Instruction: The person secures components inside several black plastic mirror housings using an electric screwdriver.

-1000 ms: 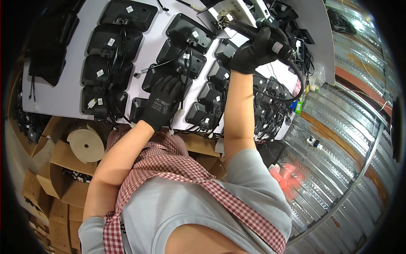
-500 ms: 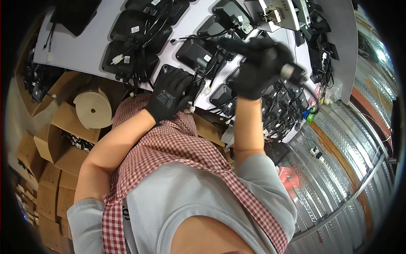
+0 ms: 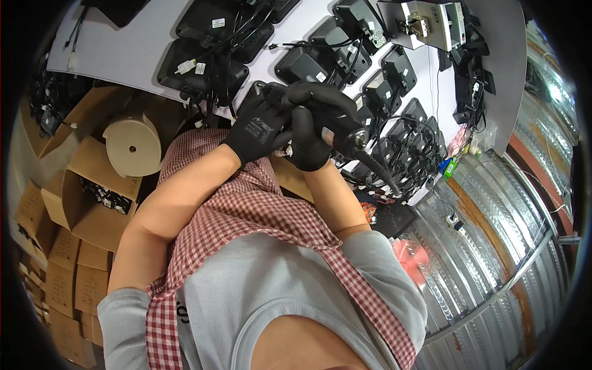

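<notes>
My right hand, in a black work glove, is closed around a black corded electric screwdriver. Its cable end points toward me and to the right, while the tip end reaches left over my left hand's fingers and is hidden. My left hand, gloved alike, is closed on a black plastic device housing at the table's near edge. Most of that housing is covered by the gloves. Just left of it lies another black housing with a white label and cables, partly overlapping others.
Several more labelled black housings cover the pale table. A metal fixture stands at the far right. Tangled cabled units crowd the right edge. Left of me are open cardboard boxes and a large tan roll.
My right hand has brought the screwdriver left and nearer to me, up against my left hand. My left hand has shifted slightly right, still at the housing.
</notes>
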`<state>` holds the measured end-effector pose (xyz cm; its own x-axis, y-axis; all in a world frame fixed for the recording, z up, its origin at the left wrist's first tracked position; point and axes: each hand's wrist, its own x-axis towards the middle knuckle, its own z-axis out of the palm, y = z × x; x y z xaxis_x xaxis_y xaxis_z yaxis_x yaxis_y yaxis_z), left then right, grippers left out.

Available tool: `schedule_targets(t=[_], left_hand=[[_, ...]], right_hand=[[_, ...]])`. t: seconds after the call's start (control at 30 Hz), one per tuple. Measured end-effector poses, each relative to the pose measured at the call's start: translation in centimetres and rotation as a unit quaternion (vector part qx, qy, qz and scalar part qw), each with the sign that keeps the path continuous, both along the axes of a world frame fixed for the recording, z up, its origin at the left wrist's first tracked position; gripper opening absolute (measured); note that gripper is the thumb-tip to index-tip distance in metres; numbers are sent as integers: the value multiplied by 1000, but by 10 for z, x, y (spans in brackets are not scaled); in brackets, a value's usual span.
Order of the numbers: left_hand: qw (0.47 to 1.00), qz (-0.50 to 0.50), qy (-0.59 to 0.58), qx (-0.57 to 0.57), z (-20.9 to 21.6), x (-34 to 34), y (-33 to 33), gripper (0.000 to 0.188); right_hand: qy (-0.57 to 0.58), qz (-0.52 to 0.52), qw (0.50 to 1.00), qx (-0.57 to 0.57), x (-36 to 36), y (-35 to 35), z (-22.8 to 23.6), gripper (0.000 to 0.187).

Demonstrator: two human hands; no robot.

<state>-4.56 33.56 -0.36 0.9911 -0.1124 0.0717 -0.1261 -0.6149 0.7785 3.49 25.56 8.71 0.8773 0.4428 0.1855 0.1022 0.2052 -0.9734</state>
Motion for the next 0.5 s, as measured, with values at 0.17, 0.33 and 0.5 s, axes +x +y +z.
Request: schedule_targets(t=[0.17,0.33,0.5], left_hand=[[890,95,37,-445,38,11,13,38],[895,-11,-144,-423,56,39,27,38],[873,108,62,-471,-4,-4,-7,44]], right_hand=[[-153,84,985,3,5,14,-5,39],[-159,74,984,-22,10,25,8,42],[-64,90,991,-77,22,16,27,35]])
